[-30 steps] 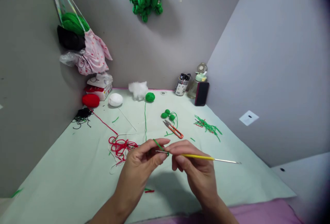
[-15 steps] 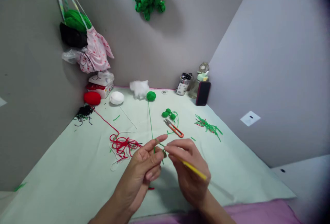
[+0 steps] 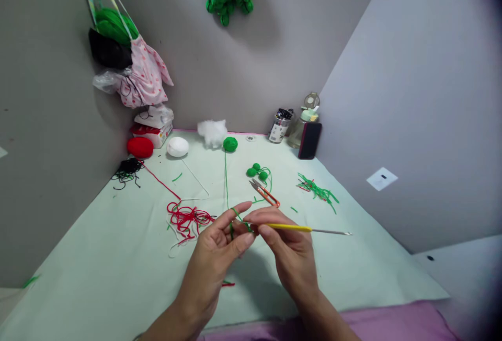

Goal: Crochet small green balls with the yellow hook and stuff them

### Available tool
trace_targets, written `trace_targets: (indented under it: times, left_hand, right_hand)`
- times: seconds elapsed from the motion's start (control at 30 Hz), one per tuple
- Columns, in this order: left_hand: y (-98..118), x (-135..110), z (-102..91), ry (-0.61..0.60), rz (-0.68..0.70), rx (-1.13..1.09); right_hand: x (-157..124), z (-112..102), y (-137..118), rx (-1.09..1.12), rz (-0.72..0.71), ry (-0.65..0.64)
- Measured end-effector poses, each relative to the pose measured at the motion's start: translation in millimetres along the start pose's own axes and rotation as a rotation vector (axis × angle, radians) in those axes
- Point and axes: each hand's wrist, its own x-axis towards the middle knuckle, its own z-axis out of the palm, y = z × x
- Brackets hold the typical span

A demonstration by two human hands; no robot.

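1. From where I stand, the orange-handled snips [image 3: 274, 202] lie on the pale cloth [image 3: 353, 257], just beyond the person's two hands.
2. The left hand [image 3: 214, 244] is on the near side of the snips and to their left, its thumb and fingertips drawn together on the green yarn [image 3: 226, 184], forefinger stretched out with a strand over it.
3. The right hand [image 3: 294, 252], straight below the snips on the near side, has its fingers folded around the yellow grip of a crochet hook [image 3: 290, 227].
4. The hook's bare metal end points out to the right, nearer the person than the snips; its other tip meets the green yarn between the hands, where fingers mostly hide the stitching.
5. That yarn runs back to a green ball [image 3: 230, 144], beyond the snips and leftward.
6. Three little green balls [image 3: 251, 172] sit just past the snips' blades.
7. Tangled red yarn [image 3: 188, 218] lies to the snips' left, green scraps [image 3: 319, 191] to their right.
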Motion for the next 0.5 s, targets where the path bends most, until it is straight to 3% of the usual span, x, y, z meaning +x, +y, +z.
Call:
trace_targets:
  times: [0.3, 0.4, 0.5]
  left_hand:
    - [0, 4, -0.3, 0.017, -0.045, -0.104]
    - [-3, 5, 2.0, 0.076, -0.021, -0.156]
    - [-4, 6, -0.5, 0.038, -0.077, -0.239]
  right_hand:
    - [-2, 1, -3, -0.137, -0.081, -0.002]
    - [-9, 2, 3, -0.393, -0.28, -0.047]
    - [-13, 1, 8, -0.579, -0.468, -0.077]
